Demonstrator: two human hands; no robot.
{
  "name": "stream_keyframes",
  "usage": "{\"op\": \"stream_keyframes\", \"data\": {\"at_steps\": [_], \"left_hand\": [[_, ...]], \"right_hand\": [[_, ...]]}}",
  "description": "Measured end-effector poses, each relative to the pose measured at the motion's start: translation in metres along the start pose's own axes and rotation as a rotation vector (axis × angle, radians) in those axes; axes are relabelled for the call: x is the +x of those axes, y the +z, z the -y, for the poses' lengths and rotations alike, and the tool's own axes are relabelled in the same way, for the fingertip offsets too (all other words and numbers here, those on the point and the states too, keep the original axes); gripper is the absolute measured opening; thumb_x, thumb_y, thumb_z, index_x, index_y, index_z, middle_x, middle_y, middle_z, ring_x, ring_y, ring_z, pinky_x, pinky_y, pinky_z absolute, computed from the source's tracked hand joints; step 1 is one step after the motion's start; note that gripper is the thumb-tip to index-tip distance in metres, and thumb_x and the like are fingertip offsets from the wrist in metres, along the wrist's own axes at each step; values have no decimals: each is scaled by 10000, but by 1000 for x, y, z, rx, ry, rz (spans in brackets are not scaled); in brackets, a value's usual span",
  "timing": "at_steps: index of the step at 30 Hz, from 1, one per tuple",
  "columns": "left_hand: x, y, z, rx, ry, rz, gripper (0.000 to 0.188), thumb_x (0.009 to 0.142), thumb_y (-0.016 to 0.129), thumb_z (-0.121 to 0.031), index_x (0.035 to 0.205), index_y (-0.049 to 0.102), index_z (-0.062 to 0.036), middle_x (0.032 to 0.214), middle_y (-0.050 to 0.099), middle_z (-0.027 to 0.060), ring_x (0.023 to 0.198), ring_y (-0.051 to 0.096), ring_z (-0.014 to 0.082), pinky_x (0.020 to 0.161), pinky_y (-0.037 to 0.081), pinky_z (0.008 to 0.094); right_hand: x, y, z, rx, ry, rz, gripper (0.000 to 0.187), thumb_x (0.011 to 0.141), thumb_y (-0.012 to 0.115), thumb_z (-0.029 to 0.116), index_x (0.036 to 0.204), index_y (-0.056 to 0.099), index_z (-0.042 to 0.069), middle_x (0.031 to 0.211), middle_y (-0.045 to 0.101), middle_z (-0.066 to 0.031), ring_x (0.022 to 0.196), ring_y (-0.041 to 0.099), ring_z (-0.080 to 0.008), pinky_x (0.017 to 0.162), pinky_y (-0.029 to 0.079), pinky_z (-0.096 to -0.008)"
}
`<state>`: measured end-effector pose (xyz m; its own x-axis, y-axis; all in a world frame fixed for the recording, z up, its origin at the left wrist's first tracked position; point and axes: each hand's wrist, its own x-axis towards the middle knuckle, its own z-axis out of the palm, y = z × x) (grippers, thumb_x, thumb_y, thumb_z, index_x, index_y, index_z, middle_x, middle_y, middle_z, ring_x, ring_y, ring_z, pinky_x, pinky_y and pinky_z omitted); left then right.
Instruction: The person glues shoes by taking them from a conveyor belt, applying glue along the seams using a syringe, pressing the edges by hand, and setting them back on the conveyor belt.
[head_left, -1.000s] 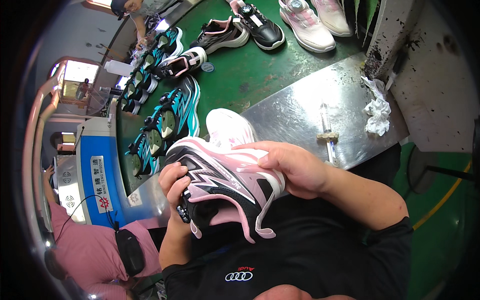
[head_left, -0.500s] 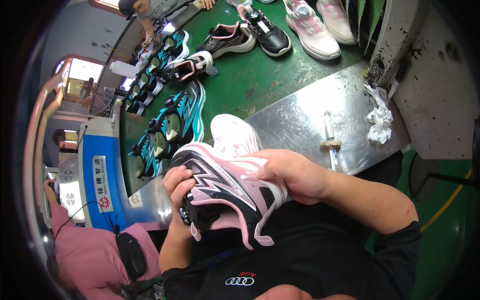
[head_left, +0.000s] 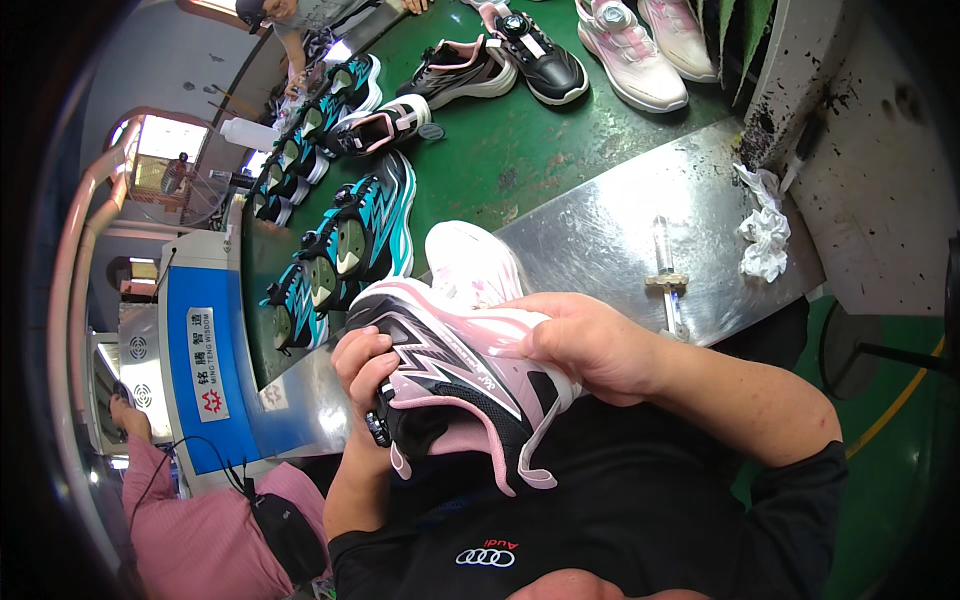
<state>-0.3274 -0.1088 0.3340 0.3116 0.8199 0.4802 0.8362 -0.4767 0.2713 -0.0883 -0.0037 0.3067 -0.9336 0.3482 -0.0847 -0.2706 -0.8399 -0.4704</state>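
Note:
A pink, black and white sneaker is held up in front of my chest, tilted with its collar toward me. My left hand is closed round the near left side of its upper, beside a black dial. On the other side my right hand grips the sole edge, its thumb pressed on the pink and white sidewall. Just beyond the held sneaker a white and pink sneaker rests at the metal plate's edge, partly hidden. The far fingers of both hands are out of sight under the shoe.
A metal plate bears a clear syringe-like tool and crumpled white tissue. Turquoise and black sneakers line the green table's left side; black and pink sneakers and white ones stand farther back. Two other people are nearby.
The held sneaker stays in both my hands, with its tilt hardly altered. At the left, the person in pink has moved an arm up toward the machine.

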Motion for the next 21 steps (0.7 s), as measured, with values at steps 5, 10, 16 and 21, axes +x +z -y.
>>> {"op": "stream_keyframes", "data": {"at_steps": [5,10,16,21], "left_hand": [[-2,4,3,46,25,-40,611,689,741,-408,1124,443,-100,1135,455,129,1076,457,345,941,376,462],[-3,2,3,74,77,3,651,715,774,-325,1165,376,-75,1164,436,148,1104,471,335,945,410,445],[-2,3,4,94,98,-18,634,717,769,-313,1154,373,-80,1148,442,147,1086,483,329,936,417,444],[-5,5,5,139,100,-40,582,727,763,-275,1114,374,-82,1111,456,142,1047,501,316,915,431,428]], "right_hand": [[-2,1,-2,-17,-25,11,525,820,498,64,1307,404,-108,1237,541,-167,1110,545,-187,962,419,-292],[-1,0,-6,-51,-45,-3,533,817,494,70,1312,399,-106,1244,537,-165,1114,541,-187,965,415,-294],[-2,-4,-7,-81,-58,-10,519,812,486,63,1300,420,-99,1247,540,-156,1115,539,-181,963,415,-294],[0,-7,-11,-142,-91,-12,504,834,539,75,1300,429,-84,1242,543,-145,1115,530,-171,968,409,-290]]}}
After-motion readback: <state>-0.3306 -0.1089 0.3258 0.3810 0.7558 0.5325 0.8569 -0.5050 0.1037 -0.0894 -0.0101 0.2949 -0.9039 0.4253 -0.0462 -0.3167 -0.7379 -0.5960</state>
